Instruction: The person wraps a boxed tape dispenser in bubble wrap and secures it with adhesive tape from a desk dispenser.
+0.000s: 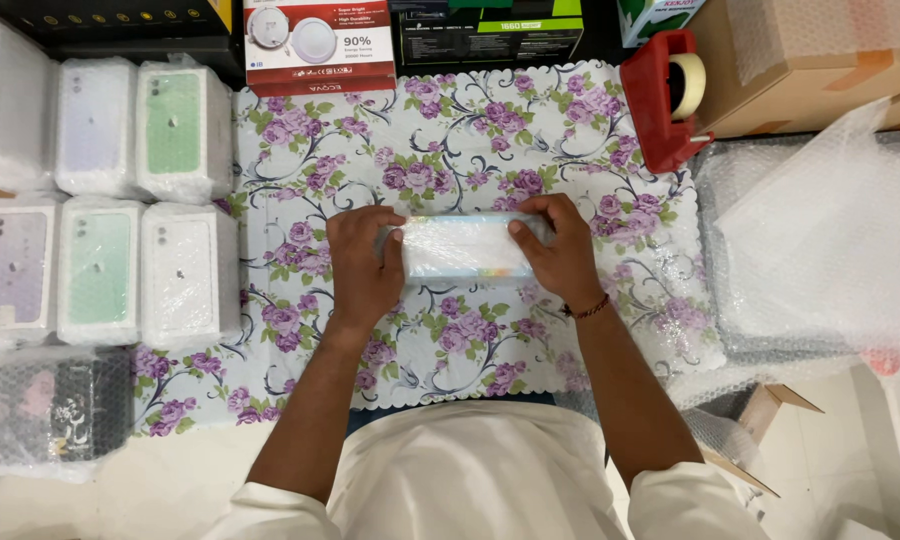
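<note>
While both hands (467,255) grip, prob. wrapped box (467,248).

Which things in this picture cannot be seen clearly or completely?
Head view:
- Wrapped box: its print is veiled by bubble wrap, its ends covered by the left hand and right hand.
- Cardboard boxes: cut off by the top and right edges.
- Wrapped dark box: pattern blurred by wrap.
</note>
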